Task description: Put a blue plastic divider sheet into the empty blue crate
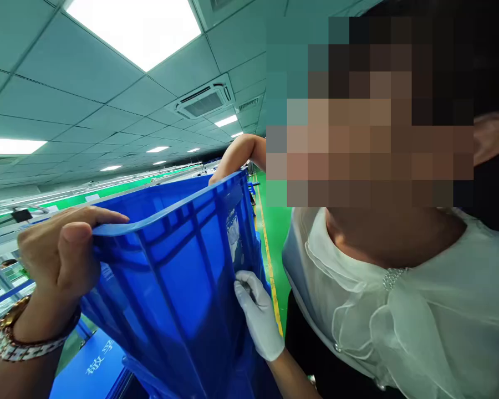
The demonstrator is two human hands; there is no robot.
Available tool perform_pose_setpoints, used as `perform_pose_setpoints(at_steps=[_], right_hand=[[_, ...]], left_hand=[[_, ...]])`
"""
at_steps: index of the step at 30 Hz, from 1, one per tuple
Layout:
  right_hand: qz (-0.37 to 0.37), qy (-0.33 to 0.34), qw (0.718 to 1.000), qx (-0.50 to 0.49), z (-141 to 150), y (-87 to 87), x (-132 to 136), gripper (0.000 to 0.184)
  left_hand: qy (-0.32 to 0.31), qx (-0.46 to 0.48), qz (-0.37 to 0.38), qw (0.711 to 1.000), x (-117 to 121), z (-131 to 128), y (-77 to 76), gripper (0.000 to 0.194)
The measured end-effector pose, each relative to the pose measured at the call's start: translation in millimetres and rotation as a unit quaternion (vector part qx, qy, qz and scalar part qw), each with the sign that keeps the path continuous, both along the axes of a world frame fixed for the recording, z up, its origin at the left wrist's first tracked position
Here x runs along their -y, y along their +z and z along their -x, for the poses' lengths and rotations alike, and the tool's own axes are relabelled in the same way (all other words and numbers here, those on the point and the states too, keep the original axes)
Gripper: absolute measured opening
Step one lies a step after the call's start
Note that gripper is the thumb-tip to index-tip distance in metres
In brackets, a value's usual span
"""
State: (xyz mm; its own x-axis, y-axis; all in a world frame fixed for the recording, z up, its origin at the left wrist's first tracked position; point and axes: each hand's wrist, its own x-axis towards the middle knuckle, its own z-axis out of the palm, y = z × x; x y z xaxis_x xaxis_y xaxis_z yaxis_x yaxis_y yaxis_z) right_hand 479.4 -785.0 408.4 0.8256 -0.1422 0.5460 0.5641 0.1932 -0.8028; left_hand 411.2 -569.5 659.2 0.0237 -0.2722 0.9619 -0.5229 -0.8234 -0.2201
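left grip (pixel 58 260) right up at the lens, curled firmly over the rim (pixel 149 219) of a big blue plastic crate (pixel 170 288), thumb on the near side, fingers hooked across! that crate is up and tilted between the wearer and a co-worker in a white blouse (pixel 378 310), over a green floor (pixel 276 238) with a yellow line (pixel 268 266). it's a risky hold: one hand on a smooth rim could slip under the crate's weight, and a sudden swing could knock the blouse. a bare forearm (pixel 239 152) hooks the far corner, owner unclear, so the wearer's right grip can't be called. a white-gloved hand (pixel 258 313), the co-worker's by the look of it, presses the side wall, and a loose glove could slide. gold watch (pixel 20 332) on the wrist, close against the plastic, could scrape.
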Motion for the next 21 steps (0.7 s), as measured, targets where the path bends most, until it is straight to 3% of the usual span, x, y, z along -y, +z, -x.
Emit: perform_pose_setpoints(at_steps=[3,10,21], right_hand=[[-0.016,0.003,1.0,-0.009,-0.7,-5.2,-0.9,0.037],[-0.027,-0.011,0.999,-0.014,10.0,-6.5,7.6,0.042],[-0.045,-0.011,0.992,-0.121,18.4,-0.6,17.1,0.06]], left_hand=[[-0.015,0.017,-0.057,0.998,1.5,-0.4,3.6,0.06],[-0.015,0.012,-0.056,0.998,14.9,13.3,4.5,0.064],[-0.024,0.009,-0.035,0.999,28.8,20.1,-5.2,0.056]])
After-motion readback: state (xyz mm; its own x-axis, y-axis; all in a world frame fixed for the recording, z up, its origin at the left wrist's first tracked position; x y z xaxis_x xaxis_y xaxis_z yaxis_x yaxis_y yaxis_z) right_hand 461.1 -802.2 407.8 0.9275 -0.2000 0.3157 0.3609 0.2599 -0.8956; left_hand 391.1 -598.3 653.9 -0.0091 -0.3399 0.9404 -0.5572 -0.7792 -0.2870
